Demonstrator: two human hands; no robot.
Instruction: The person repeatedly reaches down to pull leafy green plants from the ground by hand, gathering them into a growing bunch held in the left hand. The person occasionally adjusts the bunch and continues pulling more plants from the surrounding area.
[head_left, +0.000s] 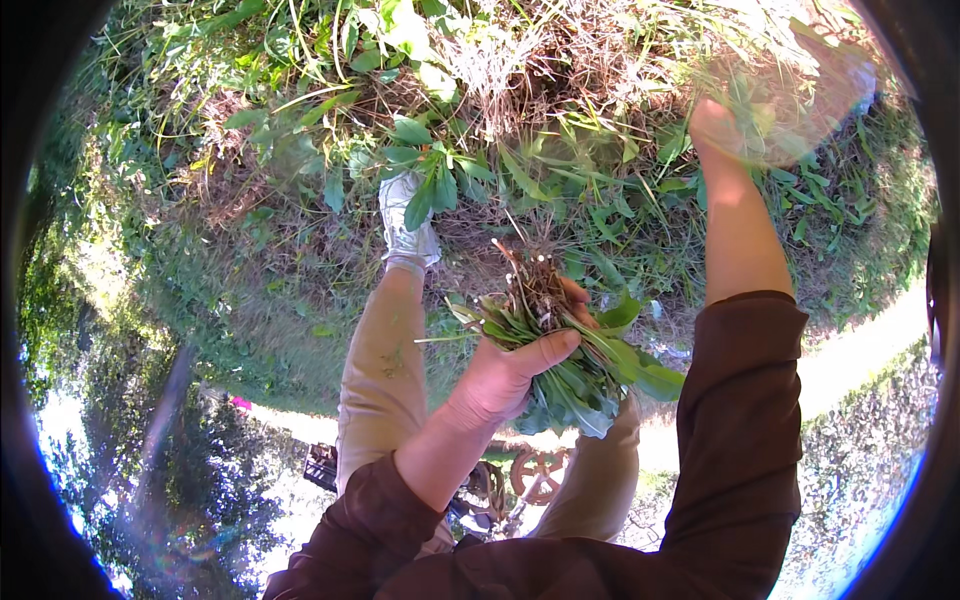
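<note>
In my left hand (499, 379) is a thick bunch of leafy greens (577, 394), gripped with the thumb across it. Its pale cut stem ends and brown dry bits (538, 289) point away from me, and its broad leaves hang back toward my body. My right hand (720, 131) is stretched out to the upper right, down among grass and leaves (817, 180). Glare and a hazy patch cover its fingers, so whether it holds anything is hidden. Between the hands grows a low broad-leaved plant (435, 169), rooted close to my shoe.
My white shoe (409, 217) stands on the grassy ground, below a tan trouser leg (386, 360). Dry straw-like grass (495, 71) lies ahead. Behind me appear a dark crate (321, 465), a spoked wheel (538, 476), a pale path (862, 367) and trees (165, 480).
</note>
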